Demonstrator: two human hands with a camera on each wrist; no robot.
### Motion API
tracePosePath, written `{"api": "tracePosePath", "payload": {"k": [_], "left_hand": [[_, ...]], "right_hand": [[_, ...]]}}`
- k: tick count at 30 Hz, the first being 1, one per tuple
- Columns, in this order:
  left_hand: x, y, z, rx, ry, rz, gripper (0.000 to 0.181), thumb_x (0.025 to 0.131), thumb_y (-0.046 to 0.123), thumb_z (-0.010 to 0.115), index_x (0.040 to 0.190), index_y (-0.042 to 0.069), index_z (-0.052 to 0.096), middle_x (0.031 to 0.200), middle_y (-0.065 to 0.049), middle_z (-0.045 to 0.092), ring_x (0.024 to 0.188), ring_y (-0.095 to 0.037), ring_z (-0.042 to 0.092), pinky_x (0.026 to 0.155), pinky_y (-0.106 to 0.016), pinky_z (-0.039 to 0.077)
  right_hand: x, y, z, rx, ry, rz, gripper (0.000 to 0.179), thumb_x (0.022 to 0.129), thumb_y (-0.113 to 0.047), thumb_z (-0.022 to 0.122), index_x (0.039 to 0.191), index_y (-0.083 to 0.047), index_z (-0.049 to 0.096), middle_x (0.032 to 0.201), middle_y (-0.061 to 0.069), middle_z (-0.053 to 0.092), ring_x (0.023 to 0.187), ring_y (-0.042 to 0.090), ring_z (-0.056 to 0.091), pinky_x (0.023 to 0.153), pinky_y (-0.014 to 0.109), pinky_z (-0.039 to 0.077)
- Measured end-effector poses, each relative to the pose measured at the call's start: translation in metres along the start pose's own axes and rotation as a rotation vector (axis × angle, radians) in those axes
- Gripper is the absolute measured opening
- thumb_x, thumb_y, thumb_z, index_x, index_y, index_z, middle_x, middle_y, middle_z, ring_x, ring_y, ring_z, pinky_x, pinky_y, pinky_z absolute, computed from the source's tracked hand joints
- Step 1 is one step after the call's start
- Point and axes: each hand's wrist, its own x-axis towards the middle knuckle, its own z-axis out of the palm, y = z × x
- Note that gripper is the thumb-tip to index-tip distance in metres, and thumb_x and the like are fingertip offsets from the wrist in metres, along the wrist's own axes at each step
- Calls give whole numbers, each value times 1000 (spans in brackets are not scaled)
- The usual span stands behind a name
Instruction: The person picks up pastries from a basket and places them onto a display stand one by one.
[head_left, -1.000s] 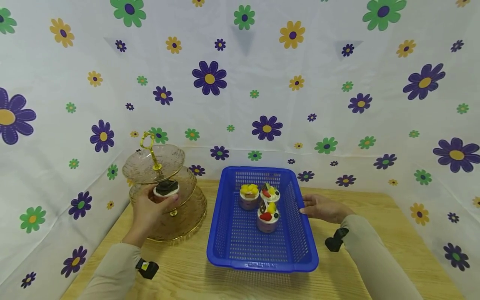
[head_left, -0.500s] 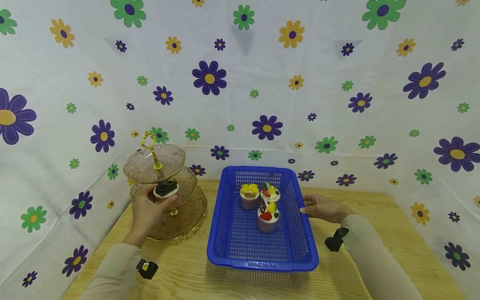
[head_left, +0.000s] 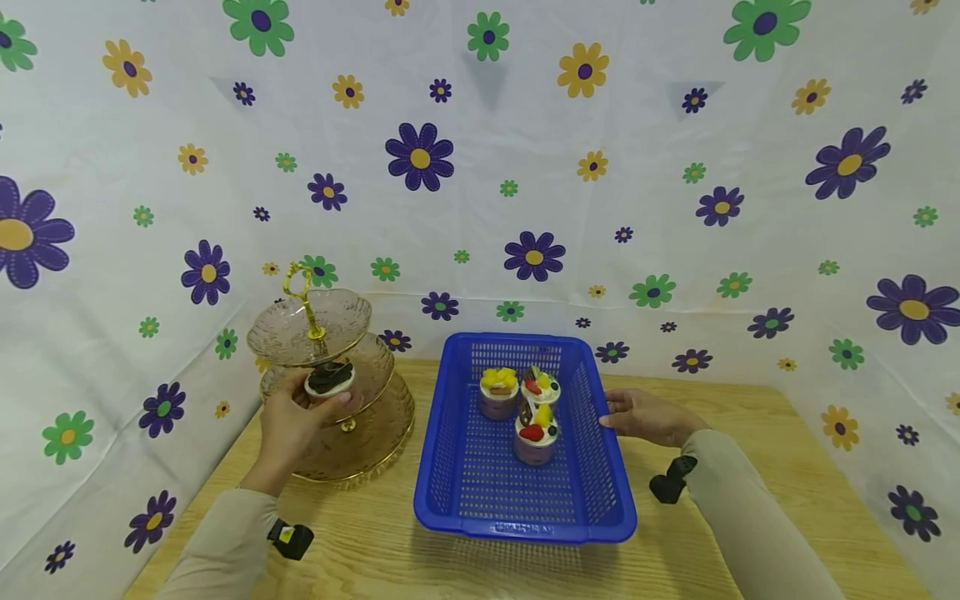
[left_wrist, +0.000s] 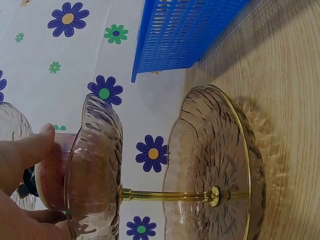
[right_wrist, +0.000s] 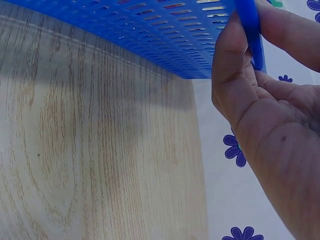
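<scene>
With thumb and fingers around its sides, my left hand (head_left: 294, 425) grips a dessert cup (head_left: 331, 380) topped with dark chocolate-like curls. The cup is at the middle tier of a three-tier cake stand (head_left: 308, 327), under the top plate. In the left wrist view, the lower part of the cup (left_wrist: 53, 170) shows through the clear ribbed wall of that tier. My right hand (head_left: 651, 417) pinches the right rim of a blue plastic basket (head_left: 525, 530), thumb on one side and curled fingers on the other, as the right wrist view shows.
Three fruit-topped dessert cups stand in the basket: one with yellow cubes (head_left: 499, 392) and two with strawberry pieces, the nearer (head_left: 536, 435) in front of the farther (head_left: 541, 386). The stand's wide bottom plate (head_left: 367, 442) rests on the wooden table (head_left: 360, 542). A flowered cloth (head_left: 480, 208) hangs behind.
The chocolate-topped cup has tilted slightly and shifted a little to the left with my left hand. My right hand and the basket have stayed where they were.
</scene>
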Motion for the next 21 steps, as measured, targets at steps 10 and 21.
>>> {"api": "tracePosePath", "payload": {"k": [10,21], "left_hand": [[-3,1,-5,-9,-14,4,59,85,16,75,134,-2,48,133,-22,52,124,-31,51,82,-3,42],[-14,15,-20,121,-33,-3,85,85,31,74,147,-6,28,149,-26,33,137,-40,33,111,-50,32]], "right_hand": [[0,0,1,-5,15,10,65,95,-12,60,143,11,23,130,27,49,114,30,57,105,54,38],[0,-2,1,-18,13,7,64,95,-11,59,143,12,22,132,30,47,113,30,57,106,54,37]]}}
